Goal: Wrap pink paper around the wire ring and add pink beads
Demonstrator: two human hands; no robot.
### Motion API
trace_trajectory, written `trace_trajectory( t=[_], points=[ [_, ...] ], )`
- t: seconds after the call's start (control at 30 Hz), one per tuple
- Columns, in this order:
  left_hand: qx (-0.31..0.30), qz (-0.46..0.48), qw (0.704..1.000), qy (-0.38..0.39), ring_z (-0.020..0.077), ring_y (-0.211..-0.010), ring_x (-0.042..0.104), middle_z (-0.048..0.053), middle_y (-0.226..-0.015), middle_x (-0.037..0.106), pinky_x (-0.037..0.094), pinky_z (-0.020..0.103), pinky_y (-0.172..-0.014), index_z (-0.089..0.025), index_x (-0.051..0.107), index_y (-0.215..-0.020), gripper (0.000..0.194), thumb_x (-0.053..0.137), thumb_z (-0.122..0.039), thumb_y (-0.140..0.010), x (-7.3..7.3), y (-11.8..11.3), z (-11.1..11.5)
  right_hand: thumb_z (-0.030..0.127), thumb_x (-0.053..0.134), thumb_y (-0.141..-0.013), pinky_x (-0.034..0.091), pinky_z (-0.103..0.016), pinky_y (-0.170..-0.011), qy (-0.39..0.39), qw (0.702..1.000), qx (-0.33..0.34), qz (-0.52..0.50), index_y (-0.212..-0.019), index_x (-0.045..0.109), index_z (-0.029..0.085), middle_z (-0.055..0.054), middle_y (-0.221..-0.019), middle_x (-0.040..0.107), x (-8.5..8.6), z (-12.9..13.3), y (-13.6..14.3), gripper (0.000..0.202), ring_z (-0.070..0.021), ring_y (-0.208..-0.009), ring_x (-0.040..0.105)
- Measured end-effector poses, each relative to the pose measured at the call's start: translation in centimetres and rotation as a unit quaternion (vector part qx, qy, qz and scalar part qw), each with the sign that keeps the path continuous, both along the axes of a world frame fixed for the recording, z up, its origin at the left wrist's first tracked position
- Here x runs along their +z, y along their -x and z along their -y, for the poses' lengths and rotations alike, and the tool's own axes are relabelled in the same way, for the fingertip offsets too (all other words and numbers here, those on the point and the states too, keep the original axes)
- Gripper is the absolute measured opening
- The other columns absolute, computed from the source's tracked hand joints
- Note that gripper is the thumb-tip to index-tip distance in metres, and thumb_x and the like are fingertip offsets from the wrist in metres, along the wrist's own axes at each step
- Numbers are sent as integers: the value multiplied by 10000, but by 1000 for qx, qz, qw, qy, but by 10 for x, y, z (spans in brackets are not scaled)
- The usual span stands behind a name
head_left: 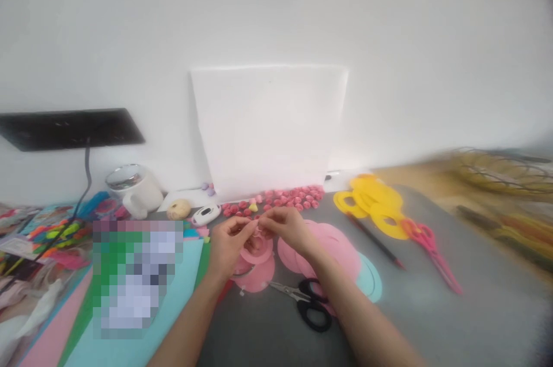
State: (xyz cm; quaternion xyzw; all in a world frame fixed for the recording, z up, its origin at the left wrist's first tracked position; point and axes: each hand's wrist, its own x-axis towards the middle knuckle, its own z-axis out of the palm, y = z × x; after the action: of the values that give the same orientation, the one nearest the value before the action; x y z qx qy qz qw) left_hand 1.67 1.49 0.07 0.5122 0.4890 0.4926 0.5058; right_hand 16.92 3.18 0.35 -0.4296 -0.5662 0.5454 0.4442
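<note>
The fingertips of your left hand (228, 240) and right hand (288, 229) are pinched on the top of a pink paper ring (261, 259), a bit below the middle of the frame. Small red pieces (298, 199) sit close behind it. Black-handled scissors (301, 296) lie tight beside your right arm. Pink paper circles (339, 249) lie by your right wrist, and yellow paper rings (384, 200) sit near the gray mat's top right edge. Pink scissors (434, 253) point to the lower right, where the gray mat (423, 326) spreads wide. On the left, the edge of a light blue sheet (184, 280) comes near your left arm.
</note>
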Motion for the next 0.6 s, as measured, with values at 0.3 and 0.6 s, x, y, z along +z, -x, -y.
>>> trace_trajectory(
  t=[0.3,0.6],
  points=[
    [13,113,992,51,88,-332,498,-7,-563,609,350,189,-313,-133,605,-705,245,711,-348,-653,14,-4,2,452,657,-696,515,-269,-626,44,995,1,-85,-729,661,141,-36,-709,662,-1,-4,-6,313,-112,-608,598],
    [29,106,993,52,-6,-300,330,-27,-534,580,199,133,-309,-117,613,-673,247,734,-326,-623,14,-3,1,375,732,-648,513,-284,-671,58,986,67,-142,-846,715,158,-24,-707,669,-1,-1,-6,294,-118,-638,603]
  ],
)
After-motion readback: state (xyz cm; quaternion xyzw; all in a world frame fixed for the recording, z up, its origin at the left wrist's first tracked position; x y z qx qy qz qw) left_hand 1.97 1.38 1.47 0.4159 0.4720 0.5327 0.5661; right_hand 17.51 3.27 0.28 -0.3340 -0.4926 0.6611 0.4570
